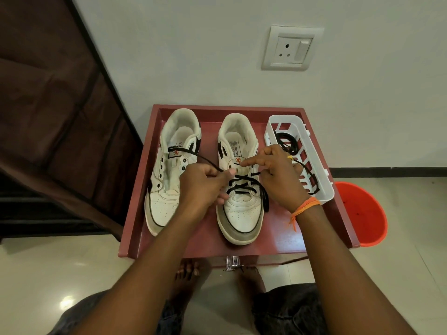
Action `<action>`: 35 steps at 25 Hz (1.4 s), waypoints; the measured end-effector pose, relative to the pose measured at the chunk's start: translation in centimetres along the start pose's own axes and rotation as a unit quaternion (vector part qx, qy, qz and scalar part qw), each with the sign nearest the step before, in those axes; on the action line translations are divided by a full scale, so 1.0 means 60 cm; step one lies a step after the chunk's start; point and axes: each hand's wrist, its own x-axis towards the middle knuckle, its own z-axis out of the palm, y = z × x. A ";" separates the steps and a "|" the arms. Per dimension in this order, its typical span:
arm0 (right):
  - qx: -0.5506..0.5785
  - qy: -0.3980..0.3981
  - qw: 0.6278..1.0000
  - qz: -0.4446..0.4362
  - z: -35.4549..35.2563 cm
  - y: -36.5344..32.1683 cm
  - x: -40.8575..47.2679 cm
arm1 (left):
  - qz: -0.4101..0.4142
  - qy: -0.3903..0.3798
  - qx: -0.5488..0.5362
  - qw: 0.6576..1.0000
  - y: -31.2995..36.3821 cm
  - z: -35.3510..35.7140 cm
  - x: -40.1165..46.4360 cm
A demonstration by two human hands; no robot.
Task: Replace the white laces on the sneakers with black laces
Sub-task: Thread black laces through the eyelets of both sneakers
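Setting: a person seated on a pale tile floor works over a red tray [285, 240] set against a white wall.
Right sneaker [238, 180]: stands mid-tray, toe toward the person; a black lace [242, 186] crosses its lower eyelets in two X's, upper eyelets bare.
Left sneaker [169, 170]: just left of the right sneaker on the tray, eyelets unlaced; a strand of black lace lies across its tongue.
Left hand [203, 187]: clenched, thumb and fingers pinching the black lace strand that runs up-left from the right sneaker across the left sneaker's tongue.
Right hand [280, 175]: over the right sneaker's right side, forefinger and thumb pinched at the tongue near the upper eyelets; whether they grip the lace end cannot be told. An orange thread [306, 207] circles the wrist.
Loose end: another black lace length hangs down the right sneaker's right flank.
Basket [321, 189]: white, slotted, at the tray's right edge, just right of the right sneaker; a coiled black lace [287, 139] rests in it.
Writing: printed labels on both tongues, with small orange emblems; the text is too small to read.
Bucket [362, 213]: orange, on the floor touching the tray's right rim.
Socket [291, 48]: white wall plate above the tray.
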 end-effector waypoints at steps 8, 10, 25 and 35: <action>-0.004 -0.002 1.000 0.008 -0.010 -0.006 -0.004 | 0.119 0.212 -0.139 0.960 0.042 -0.066 0.020; 0.004 -0.004 1.000 0.012 -0.006 -0.004 -0.003 | 0.071 0.149 -0.089 0.982 0.041 -0.073 0.017; 0.035 0.011 0.999 0.018 -0.001 0.001 -0.001 | 0.048 0.076 -0.142 0.986 0.032 -0.018 0.006; 0.058 0.004 0.998 0.018 -0.002 -0.008 -0.002 | 0.015 -0.004 0.030 0.999 0.007 0.000 -0.002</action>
